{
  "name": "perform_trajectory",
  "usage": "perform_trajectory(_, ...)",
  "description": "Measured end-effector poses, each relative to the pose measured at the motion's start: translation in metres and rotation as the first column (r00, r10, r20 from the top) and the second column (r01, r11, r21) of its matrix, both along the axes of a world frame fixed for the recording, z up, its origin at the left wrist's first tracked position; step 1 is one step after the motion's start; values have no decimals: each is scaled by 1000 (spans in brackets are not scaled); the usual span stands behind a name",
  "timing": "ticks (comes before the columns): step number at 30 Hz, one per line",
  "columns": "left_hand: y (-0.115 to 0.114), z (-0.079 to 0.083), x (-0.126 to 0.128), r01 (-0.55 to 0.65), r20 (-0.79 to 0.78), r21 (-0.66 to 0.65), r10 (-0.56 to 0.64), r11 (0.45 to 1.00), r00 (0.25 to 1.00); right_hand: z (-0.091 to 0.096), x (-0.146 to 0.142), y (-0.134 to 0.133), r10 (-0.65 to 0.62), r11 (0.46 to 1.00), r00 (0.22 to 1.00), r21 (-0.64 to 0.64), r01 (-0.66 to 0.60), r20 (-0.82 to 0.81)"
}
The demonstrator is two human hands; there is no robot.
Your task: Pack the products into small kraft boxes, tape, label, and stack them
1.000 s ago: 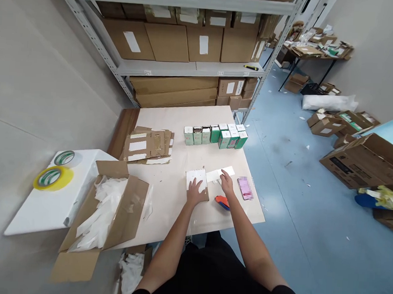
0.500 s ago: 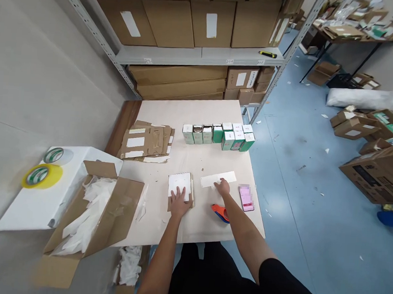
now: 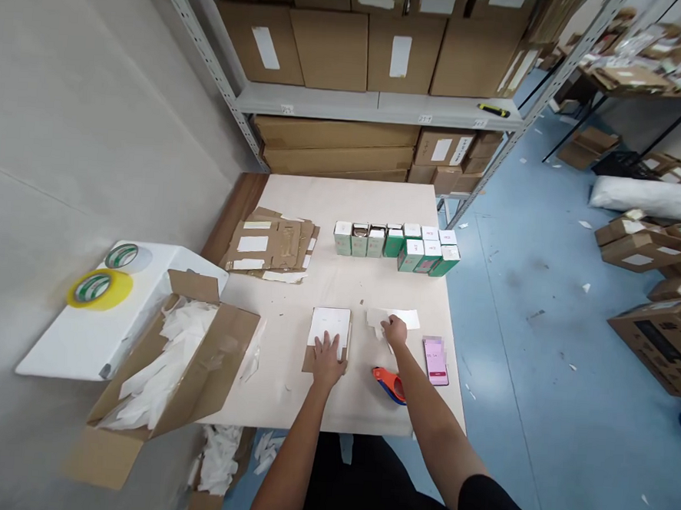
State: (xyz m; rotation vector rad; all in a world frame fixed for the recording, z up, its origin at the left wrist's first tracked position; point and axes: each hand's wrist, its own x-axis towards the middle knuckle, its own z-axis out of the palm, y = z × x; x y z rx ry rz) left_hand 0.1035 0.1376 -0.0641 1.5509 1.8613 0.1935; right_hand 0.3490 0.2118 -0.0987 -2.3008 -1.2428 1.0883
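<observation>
My left hand [image 3: 328, 360] lies with fingers spread on a small cardboard piece [image 3: 309, 361] that has a white label [image 3: 328, 323] over its upper part. To its right, my right hand [image 3: 394, 331] pinches the lower edge of a white paper strip [image 3: 409, 318] on the table; the strip looks creased and partly lifted at the fingers. An orange and blue tape dispenser [image 3: 387, 382] rests beside my right forearm. Right of that hand is a phone [image 3: 436, 362] with a pink screen.
Small white and green boxes [image 3: 411, 253] stand in rows at the back right. Flattened cardboard [image 3: 260, 246] is stacked on the left. An open carton [image 3: 209, 370] of white paper sits at the left edge, near tape rolls [image 3: 99, 288]. A shelf [image 3: 384, 108] stands behind the table [image 3: 344, 286].
The camera view has shifted, so everything appears further right. The paper strip, flat before, is now creased and raised at my right fingers. My left hand stays on the labelled cardboard.
</observation>
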Motion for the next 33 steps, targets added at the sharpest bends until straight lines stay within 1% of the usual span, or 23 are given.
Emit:
perform_trajectory(2,10,8,17,-6,44,19,5,1000,999,19,8,-6,44,996,998,84,-40,-37)
perform_trajectory(4,27,20,36,21,130,90,-33,996,991,39,18,-13,103,982,990,166,-87,-93)
perform_trajectory(6,50,35,56,68,203,178,-105,982,973,58,31,-23,162,962,974,246,-120,-159)
perform_trajectory(8,77,51,73,140,255,239,-202,961,946,77,46,-32,198,941,952,318,-118,-233)
perform_trajectory(9,89,59,80,182,301,240,-251,953,920,85,54,-37,201,932,942,349,-99,-268)
perform_trajectory(11,112,71,92,285,415,208,-348,936,841,99,72,-46,175,919,922,394,-27,-346)
perform_trajectory(12,121,77,97,331,472,182,-378,926,797,105,81,-50,150,912,909,409,24,-389)
perform_trajectory(14,134,85,105,395,560,125,-393,910,729,114,97,-56,84,897,876,418,141,-475)
perform_trajectory(16,141,92,114,439,613,71,-386,896,689,119,110,-60,20,878,846,414,240,-533)
perform_trajectory(18,145,98,123,483,639,36,-392,875,662,122,118,-61,-31,860,842,415,297,-539)
perform_trajectory(20,148,102,132,518,644,26,-411,855,646,122,124,-63,-62,856,852,411,313,-520)
perform_trajectory(22,152,105,136,536,635,20,-425,844,645,122,131,-67,-83,861,854,395,321,-514)
perform_trajectory(24,158,106,134,511,643,31,-409,859,648,122,141,-76,-146,842,828,371,391,-541)
perform_trajectory(27,167,105,125,382,679,63,-320,922,660,123,162,-95,-276,755,746,343,558,-606)
perform_trajectory(28,169,104,124,348,682,64,-296,935,669,125,167,-100,-287,738,732,345,580,-618)
perform_trajectory(30,167,102,130,343,668,56,-291,938,685,130,169,-106,-244,752,726,347,560,-643)
perform_trajectory(33,152,96,155,349,665,97,-321,932,674,140,150,-100,-173,752,664,338,566,-727)
